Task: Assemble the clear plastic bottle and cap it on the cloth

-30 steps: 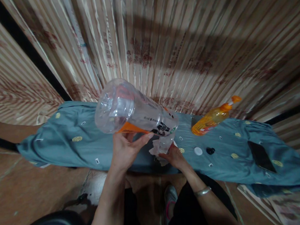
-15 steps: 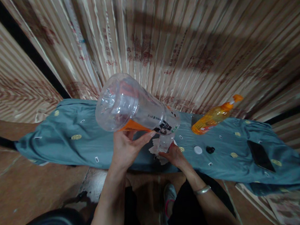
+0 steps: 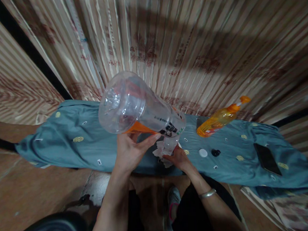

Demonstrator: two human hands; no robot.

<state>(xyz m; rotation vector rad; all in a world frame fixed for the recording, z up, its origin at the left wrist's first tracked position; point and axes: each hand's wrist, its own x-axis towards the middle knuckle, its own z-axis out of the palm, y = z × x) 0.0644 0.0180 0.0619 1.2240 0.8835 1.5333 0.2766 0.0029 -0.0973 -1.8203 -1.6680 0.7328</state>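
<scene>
Head view: left hand (image 3: pixel 131 151) cups the underside of a large clear plastic bottle (image 3: pixel 140 109), fingers wrapped round its lower body, thumb stretched along the side. Bottle is tipped up, base toward the camera, neck pointing down and away to the right. Orange label patch shows on its underside; small dark print near the shoulder.

Right hand (image 3: pixel 179 158) is at the bottle's neck, fingers pinched on a crumpled white tissue (image 3: pixel 160 151) pressed against the mouth. Silver bangle (image 3: pixel 207 194) on that wrist.

Below both: a teal patterned cloth (image 3: pixel 73 139) spread over a low bench. On the cloth, right of the hands: white cap (image 3: pixel 203 153) and a small black object (image 3: pixel 216 153) just beside each other, an orange spray bottle (image 3: pixel 218 119) lying on its side further back, a dark phone (image 3: pixel 267 159) well apart at right. Striped curtain (image 3: pixel 190 38) behind.
</scene>
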